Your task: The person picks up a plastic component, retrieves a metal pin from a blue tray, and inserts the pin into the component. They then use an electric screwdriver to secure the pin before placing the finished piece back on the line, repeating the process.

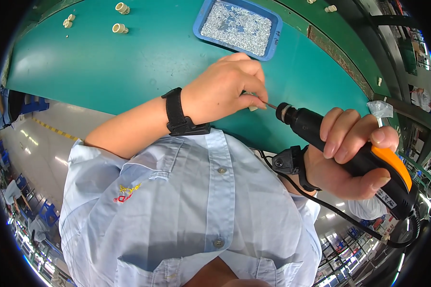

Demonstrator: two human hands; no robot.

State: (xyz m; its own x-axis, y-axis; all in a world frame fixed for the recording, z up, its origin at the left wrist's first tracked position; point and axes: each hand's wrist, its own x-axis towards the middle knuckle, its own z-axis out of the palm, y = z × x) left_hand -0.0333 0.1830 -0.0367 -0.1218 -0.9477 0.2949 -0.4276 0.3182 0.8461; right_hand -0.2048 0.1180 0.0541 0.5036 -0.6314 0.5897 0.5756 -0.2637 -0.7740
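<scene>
My right hand (352, 150) is wrapped round a black electric screwdriver (307, 125) with an orange lever. The thin metal bit (271, 105) points left and meets the fingertips of my left hand (227, 86). Those fingers are pinched together over the bench, closed on a small cream-coloured part (253, 108). Only a sliver of that part shows below the thumb; its shape is hidden. Just beyond my left hand stands a blue tray (276, 36) holding many small silvery screw-like pieces (237, 26).
On the green bench (76, 62) at far left lie cream cylindrical fittings (120, 28) and smaller cream pieces (69, 21). A clear plastic bag (379, 109) sits at the right edge. The screwdriver's black cable (328, 206) loops beneath my right wrist. A raised green ledge (337, 50) borders the far right.
</scene>
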